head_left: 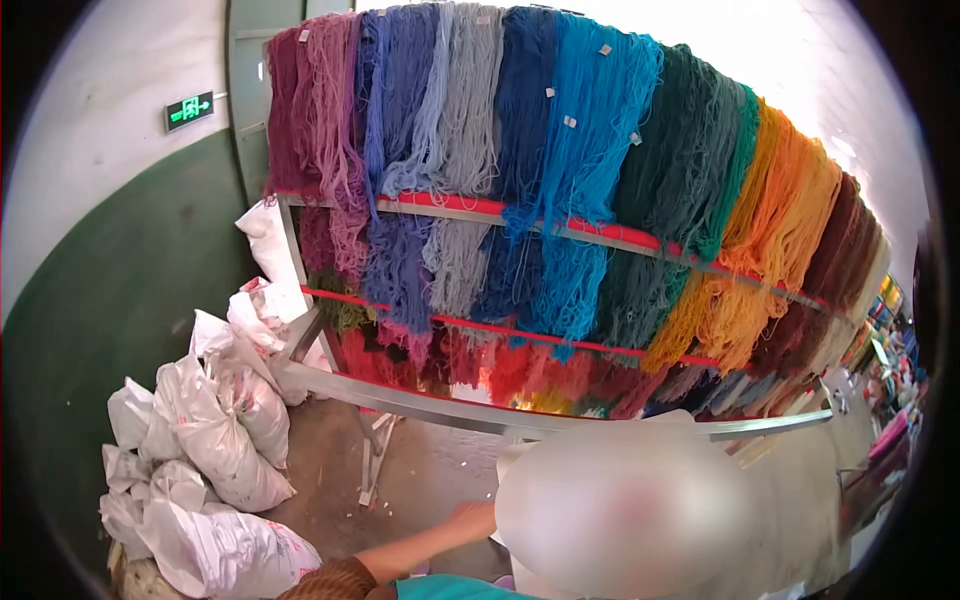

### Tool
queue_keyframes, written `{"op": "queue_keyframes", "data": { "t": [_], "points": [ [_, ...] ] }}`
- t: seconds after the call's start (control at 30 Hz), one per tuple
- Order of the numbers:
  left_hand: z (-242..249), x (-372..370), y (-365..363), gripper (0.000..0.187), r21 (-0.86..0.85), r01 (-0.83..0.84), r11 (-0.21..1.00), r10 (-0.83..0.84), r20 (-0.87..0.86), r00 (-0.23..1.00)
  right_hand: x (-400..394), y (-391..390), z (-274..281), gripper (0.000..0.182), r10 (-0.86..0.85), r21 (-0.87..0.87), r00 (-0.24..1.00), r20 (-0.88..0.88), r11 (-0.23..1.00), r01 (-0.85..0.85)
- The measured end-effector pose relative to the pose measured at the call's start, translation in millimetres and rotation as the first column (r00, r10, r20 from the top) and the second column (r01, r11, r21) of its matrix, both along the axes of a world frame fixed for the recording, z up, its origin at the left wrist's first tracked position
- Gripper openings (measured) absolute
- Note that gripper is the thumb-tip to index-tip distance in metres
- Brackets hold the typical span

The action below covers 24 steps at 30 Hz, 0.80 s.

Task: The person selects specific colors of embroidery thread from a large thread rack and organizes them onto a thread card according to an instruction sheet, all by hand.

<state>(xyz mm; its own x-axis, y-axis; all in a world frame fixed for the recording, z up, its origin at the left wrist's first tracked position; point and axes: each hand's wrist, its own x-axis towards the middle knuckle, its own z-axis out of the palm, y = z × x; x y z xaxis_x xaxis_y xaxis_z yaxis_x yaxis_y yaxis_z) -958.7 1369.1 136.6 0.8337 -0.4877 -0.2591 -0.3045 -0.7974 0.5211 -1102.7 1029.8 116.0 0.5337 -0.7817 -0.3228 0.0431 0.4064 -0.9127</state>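
Observation:
My left hand [472, 522] reaches in from the bottom, beyond a brown sleeve [330, 580], and is closed at the left edge of a pale, flat sheet [507, 462]. A large blurred patch covers most of that sheet, so its markings cannot be read. The fingertips are smeared where they meet the edge. No part of my right hand shows. Beyond the sheet stands a metal rack [440, 410], hung with yarn hanks in bands, including blue hanks [600, 120] and orange hanks [790, 190].
Several stuffed white sacks [215, 440] are piled at the left against a green and white wall [130, 230]. A lit exit sign [189, 111] hangs above them. Grey floor [330, 450] shows below the rack. More coloured goods [890, 400] stand at the far right.

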Motion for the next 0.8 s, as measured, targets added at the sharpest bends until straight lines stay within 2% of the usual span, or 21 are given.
{"op": "queue_keyframes", "data": {
  "t": [0.03, 0.1, 0.17, 0.2, 0.23, 0.27, 0.3, 0.33, 0.37, 0.4, 0.43, 0.47, 0.5, 0.53, 0.6, 0.67, 0.8],
  "points": [
    [-6, 6, 4, 0.030, -0.027, 0.023, 0.999, -0.023, 0.019, 1.000, -2, -10, -38, 0.037, -0.011, 0.031, 0.999, 0.052, 0.999, 0.010],
    [1, 10, 11, 0.030, -0.049, 0.064, 0.997, -0.063, 0.029, 0.998, -7, 5, -37, 0.023, -0.007, 0.057, 0.994, 0.108, 0.998, 0.001],
    [9, 16, 12, 0.033, -0.052, -0.012, 0.999, 0.009, -0.056, 0.998, -10, 28, -20, 0.021, -0.040, 0.014, 0.995, 0.088, 0.999, 0.039],
    [-7, 23, 12, 0.034, -0.114, -0.022, 0.993, 0.015, -0.066, 0.998, -11, 33, -11, 0.026, -0.061, 0.047, 0.997, 0.037, 0.997, 0.060],
    [-26, 24, 13, 0.037, -0.170, -0.028, 0.985, 0.012, -0.094, 0.995, -14, 24, -33, 0.033, -0.065, -0.067, 0.997, 0.036, 0.995, 0.068],
    [-20, 26, 15, 0.038, -0.199, -0.034, 0.979, 0.000, -0.165, 0.986, -14, 34, -17, 0.038, -0.070, -0.048, 0.998, 0.007, 0.996, 0.071],
    [-26, 28, 15, 0.035, -0.230, -0.044, 0.972, -0.015, -0.247, 0.969, -16, 33, -18, 0.036, -0.051, -0.085, 0.999, 0.006, 0.995, 0.051],
    [-56, 28, 14, 0.031, -0.343, -0.071, 0.936, 0.006, -0.187, 0.982, -18, 31, -19, 0.035, -0.053, -0.104, 0.998, 0.041, 0.993, 0.057],
    [-64, 28, 13, 0.030, -0.408, -0.115, 0.906, 0.020, -0.229, 0.973, -12, 37, -3, 0.035, -0.053, -0.127, 0.995, 0.085, 0.990, 0.063],
    [-74, 31, 14, 0.029, -0.423, -0.107, 0.900, -0.018, -0.281, 0.959, -8, 40, 11, 0.037, -0.047, -0.227, 0.993, 0.112, 0.971, 0.072],
    [-66, 30, 15, 0.026, -0.443, -0.085, 0.892, -0.039, -0.264, 0.964, -9, 32, 12, 0.037, -0.006, -0.292, 0.992, 0.124, 0.956, 0.042],
    [-57, 31, 16, 0.023, -0.494, -0.107, 0.863, -0.074, -0.333, 0.940, -2, 32, 26, 0.037, -0.049, -0.299, 0.994, 0.094, 0.951, 0.075],
    [-44, 30, 18, 0.023, -0.483, -0.100, 0.870, -0.071, -0.324, 0.943, 3, 27, 33, 0.037, -0.067, -0.355, 0.989, 0.133, 0.928, 0.111],
    [-38, 30, 18, 0.023, -0.476, -0.097, 0.874, -0.064, -0.310, 0.949, 7, 26, 52, 0.032, -0.070, -0.387, 0.995, 0.070, 0.917, 0.092],
    [-61, 37, 17, 0.024, -0.465, -0.096, 0.880, -0.049, -0.291, 0.956, 14, 18, 84, 0.025, -0.023, -0.357, 0.985, 0.168, 0.931, 0.082],
    [-59, 42, 16, 0.025, -0.456, -0.102, 0.884, -0.031, -0.275, 0.961, 22, 14, 106, 0.019, -0.028, -0.328, 0.957, 0.287, 0.936, 0.126],
    [-30, 49, 14, 0.023, -0.374, -0.152, 0.915, 0.058, -0.250, 0.966, 29, 9, 95, 0.020, -0.055, -0.215, 0.942, 0.331, 0.968, 0.132]
  ]
}}
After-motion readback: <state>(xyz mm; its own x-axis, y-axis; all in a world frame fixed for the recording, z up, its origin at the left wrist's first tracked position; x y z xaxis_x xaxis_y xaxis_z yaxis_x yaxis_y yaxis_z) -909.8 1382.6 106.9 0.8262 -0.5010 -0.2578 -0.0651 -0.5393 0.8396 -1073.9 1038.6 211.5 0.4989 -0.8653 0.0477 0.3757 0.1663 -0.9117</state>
